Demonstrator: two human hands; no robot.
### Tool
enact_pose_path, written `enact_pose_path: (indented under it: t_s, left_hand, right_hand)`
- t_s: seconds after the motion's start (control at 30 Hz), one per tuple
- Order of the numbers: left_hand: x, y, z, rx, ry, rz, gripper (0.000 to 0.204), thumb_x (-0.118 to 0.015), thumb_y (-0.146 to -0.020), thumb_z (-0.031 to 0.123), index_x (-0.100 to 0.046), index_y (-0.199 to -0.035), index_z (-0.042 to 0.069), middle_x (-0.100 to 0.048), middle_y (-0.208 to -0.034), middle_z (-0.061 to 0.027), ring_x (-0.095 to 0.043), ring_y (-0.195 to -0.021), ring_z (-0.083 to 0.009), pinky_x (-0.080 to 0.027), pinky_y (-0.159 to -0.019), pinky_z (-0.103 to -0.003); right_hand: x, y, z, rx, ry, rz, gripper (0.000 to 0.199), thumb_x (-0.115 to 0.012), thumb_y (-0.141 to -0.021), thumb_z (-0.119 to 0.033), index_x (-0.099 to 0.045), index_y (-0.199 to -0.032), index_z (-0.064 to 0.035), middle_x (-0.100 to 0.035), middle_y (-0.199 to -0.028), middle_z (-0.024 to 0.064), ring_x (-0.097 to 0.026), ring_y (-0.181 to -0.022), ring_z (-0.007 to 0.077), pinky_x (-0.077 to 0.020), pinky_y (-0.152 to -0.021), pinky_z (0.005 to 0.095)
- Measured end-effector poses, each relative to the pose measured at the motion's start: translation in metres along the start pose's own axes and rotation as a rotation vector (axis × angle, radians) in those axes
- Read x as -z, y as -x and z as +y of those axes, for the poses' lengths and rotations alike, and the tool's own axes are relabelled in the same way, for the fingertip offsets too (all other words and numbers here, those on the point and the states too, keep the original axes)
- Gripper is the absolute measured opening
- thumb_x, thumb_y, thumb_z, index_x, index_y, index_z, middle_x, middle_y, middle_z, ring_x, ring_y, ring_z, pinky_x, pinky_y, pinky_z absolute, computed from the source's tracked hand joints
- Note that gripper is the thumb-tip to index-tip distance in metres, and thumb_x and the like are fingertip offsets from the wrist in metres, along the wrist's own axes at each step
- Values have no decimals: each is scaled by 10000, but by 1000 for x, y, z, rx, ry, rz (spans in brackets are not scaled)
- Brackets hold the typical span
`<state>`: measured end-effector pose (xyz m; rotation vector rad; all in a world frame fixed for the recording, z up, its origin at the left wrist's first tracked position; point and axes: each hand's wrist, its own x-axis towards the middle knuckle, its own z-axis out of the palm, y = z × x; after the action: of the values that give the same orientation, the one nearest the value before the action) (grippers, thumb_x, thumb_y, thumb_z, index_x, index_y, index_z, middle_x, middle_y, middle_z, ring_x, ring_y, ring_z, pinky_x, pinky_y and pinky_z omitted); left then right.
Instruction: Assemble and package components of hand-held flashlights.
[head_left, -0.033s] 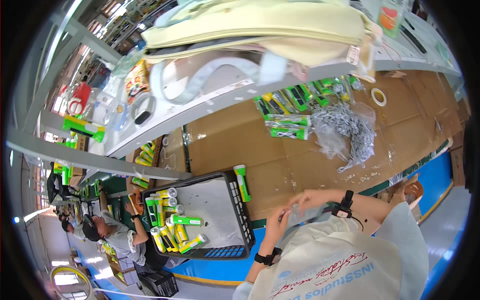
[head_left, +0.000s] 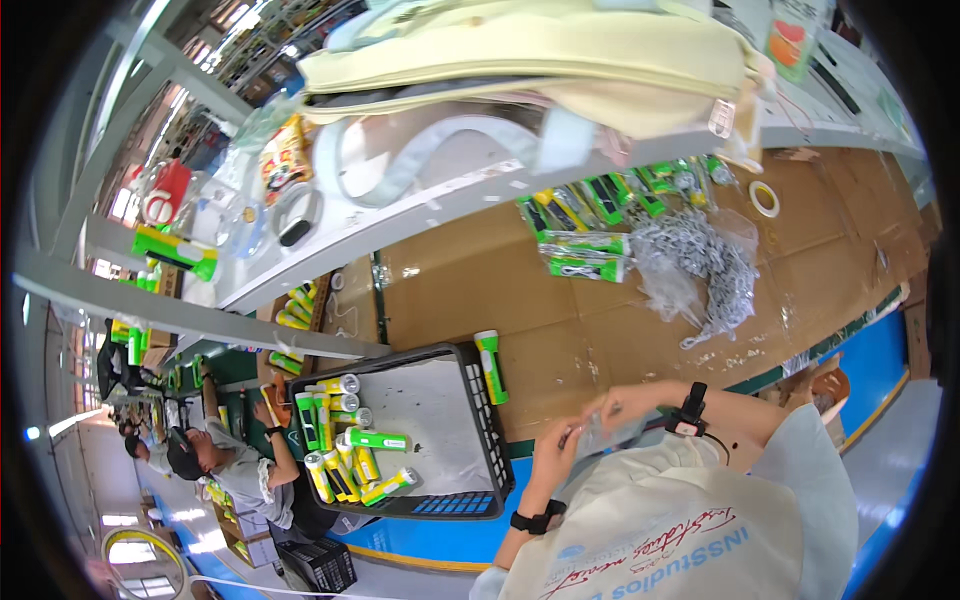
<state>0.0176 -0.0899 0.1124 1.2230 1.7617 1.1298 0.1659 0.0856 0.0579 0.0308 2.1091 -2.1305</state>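
Observation:
My left hand (head_left: 554, 450) and my right hand (head_left: 632, 402) are close together at the near edge of the table, fingers closed. Between them is a clear plastic bag (head_left: 600, 434), gripped by both hands. A small dark spot shows at my left fingertips; what it is cannot be made out. To the left, a green and yellow flashlight (head_left: 490, 367) stands beside a black plastic crate (head_left: 484, 425). Inside the crate lie several more flashlights (head_left: 375, 440). Farther off are bagged flashlights (head_left: 585, 258) and a heap of grey cord loops (head_left: 705, 262) on clear plastic.
Cardboard (head_left: 480, 270) covers the tabletop. A tape roll (head_left: 764, 198) lies at the far right. Above the table runs a white shelf (head_left: 400, 215) bearing a pale yellow bag (head_left: 530, 60). At the left, a co-worker (head_left: 235, 460) sits near boxes of flashlights.
The whole view has shifted a little, so things on the table and shelf appear slightly farther right. My hands stay together around the plastic bag with hardly any movement.

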Motion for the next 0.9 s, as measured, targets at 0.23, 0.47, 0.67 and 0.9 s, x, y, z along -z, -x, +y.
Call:
enact_pose_path:
  t_s: [0.23,0.47,0.67,0.9]
  left_hand:
    - [50,35,-17,60,9,11,85,-675,-796,91,-644,-851,34,-579,-976,-70,-470,-627,-125,-384,-551,-240]
    - [62,33,-20,163,209,97,93,-647,-826,70,-598,-780,7,-528,-804,-28,-460,-709,-98,-345,-586,-221]
    - [61,37,-21,153,91,145,93,-664,-823,93,-617,-827,13,-442,-760,-22,-422,-676,-108,-336,-583,-225]
    - [65,42,-29,152,51,126,103,-666,-828,121,-646,-852,23,-468,-776,-40,-444,-665,-121,-370,-578,-240]
  right_hand:
    - [9,-84,12,-238,-235,-460,378,-655,-865,-335,-625,-1081,-27,-578,-1192,107,-526,-1123,212,-403,-972,330]
    - [15,-216,63,-504,3,723,433,-629,-827,-303,-555,-1081,40,-629,-849,152,-631,-756,231,-501,-637,347]
    - [-20,-248,88,-506,-298,1149,249,-605,-787,-219,-633,-746,25,-602,-664,139,-582,-617,222,-398,-564,388]
    - [-11,-224,62,-414,-699,730,206,-704,-818,-280,-645,-923,-112,-568,-814,-47,-503,-759,68,-394,-692,240]
